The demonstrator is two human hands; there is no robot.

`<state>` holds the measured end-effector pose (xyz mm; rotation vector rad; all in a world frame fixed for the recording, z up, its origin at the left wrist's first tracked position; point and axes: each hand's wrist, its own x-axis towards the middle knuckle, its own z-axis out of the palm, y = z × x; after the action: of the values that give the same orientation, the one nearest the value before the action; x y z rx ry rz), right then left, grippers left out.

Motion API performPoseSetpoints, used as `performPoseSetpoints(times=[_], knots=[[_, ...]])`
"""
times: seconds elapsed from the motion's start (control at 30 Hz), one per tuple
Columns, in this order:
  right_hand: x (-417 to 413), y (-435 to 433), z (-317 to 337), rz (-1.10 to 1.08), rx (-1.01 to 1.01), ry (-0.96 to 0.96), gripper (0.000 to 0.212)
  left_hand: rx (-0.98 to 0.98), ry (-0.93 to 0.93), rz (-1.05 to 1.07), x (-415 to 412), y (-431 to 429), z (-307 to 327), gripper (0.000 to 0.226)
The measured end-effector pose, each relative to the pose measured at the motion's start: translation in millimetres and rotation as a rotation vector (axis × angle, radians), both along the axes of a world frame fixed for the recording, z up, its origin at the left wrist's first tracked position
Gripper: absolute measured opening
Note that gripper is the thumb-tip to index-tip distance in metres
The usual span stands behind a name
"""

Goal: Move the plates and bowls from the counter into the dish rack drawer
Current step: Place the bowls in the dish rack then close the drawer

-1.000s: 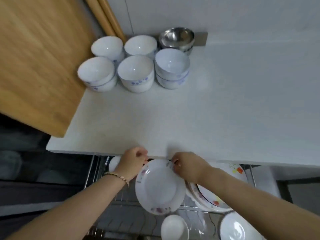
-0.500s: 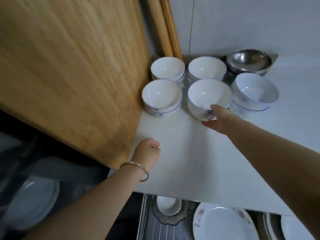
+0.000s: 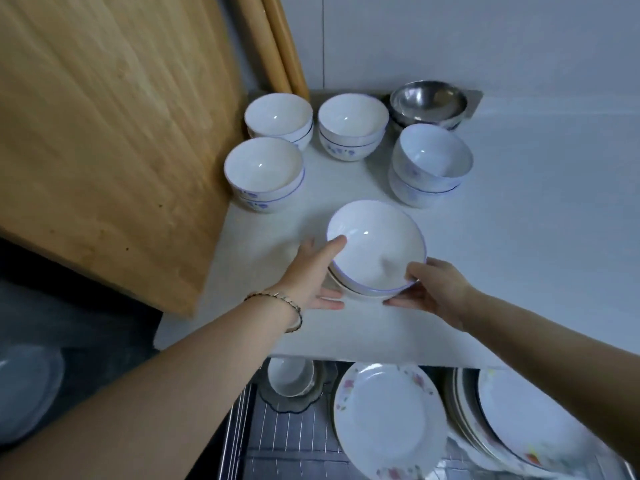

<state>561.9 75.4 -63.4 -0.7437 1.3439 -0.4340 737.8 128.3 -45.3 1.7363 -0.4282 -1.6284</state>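
Note:
A small stack of white blue-rimmed bowls (image 3: 375,245) sits tilted above the white counter (image 3: 519,271), held between both hands. My left hand (image 3: 311,275) grips its left rim, thumb inside. On the right side my right hand (image 3: 433,289) holds the rim and underside. Farther back stand more stacked white bowls (image 3: 265,173), (image 3: 278,119), (image 3: 352,124), (image 3: 431,166) and steel bowls (image 3: 428,102). Below the counter edge the dish rack drawer (image 3: 277,441) is pulled out, holding flowered plates (image 3: 388,417), (image 3: 519,417) and a small bowl (image 3: 289,377).
A large wooden cutting board (image 3: 104,133) leans at the left, beside the bowls. Two wooden rolling pins (image 3: 280,46) stand in the back corner against the white wall. A pale plate (image 3: 24,389) lies low at the far left.
My right hand pulled the front middle bowl stack toward me from the group. My left hand, earlier a fist on the counter, came over and took its left rim.

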Motion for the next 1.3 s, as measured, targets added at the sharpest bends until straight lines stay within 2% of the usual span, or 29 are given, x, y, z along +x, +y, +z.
performPoseSetpoints(times=[0.1,0.13,0.3,0.43,0.53,0.6,0.67,0.73,0.8,0.93,1.13,1.3], knots=[[-30,26,7,0.124,-0.024,0.020,0.031,0.023,-0.063,-0.103,-15,20,9,0.032],[-53,36,10,0.160,-0.030,0.023,0.032,0.021,-0.081,-0.129,-34,31,9,0.030],[-166,84,9,0.259,-0.040,0.125,0.030,0.018,-0.045,-0.146,-141,86,-1,0.043],[-246,109,-2,0.381,0.033,0.189,0.041,-0.002,-0.070,-0.181,-219,114,-28,0.049],[-300,125,-16,0.333,0.011,0.251,0.027,-0.041,-0.116,-0.252,-268,133,-55,0.053],[-330,135,-29,0.334,-0.088,0.386,0.019,-0.066,-0.146,-0.299,-297,145,-74,0.053],[-353,145,-48,0.451,-0.162,0.539,0.030,-0.020,-0.123,-0.334,-325,157,-97,0.049],[-368,154,-71,0.605,-0.167,0.651,0.042,0.080,-0.102,-0.381,-350,167,-119,0.047],[-380,160,-98,0.693,-0.126,0.754,0.046,0.156,-0.082,-0.437,-370,173,-142,0.055],[-393,159,-149,0.724,-0.054,0.876,0.049,0.226,-0.127,-0.492,-400,170,-187,0.064],[-389,150,-193,0.797,-0.126,1.029,0.053,0.307,-0.299,-0.506,-415,160,-227,0.061],[-380,148,-205,0.994,-0.224,1.157,0.042,0.356,-0.264,-0.568,-414,164,-240,0.070]])
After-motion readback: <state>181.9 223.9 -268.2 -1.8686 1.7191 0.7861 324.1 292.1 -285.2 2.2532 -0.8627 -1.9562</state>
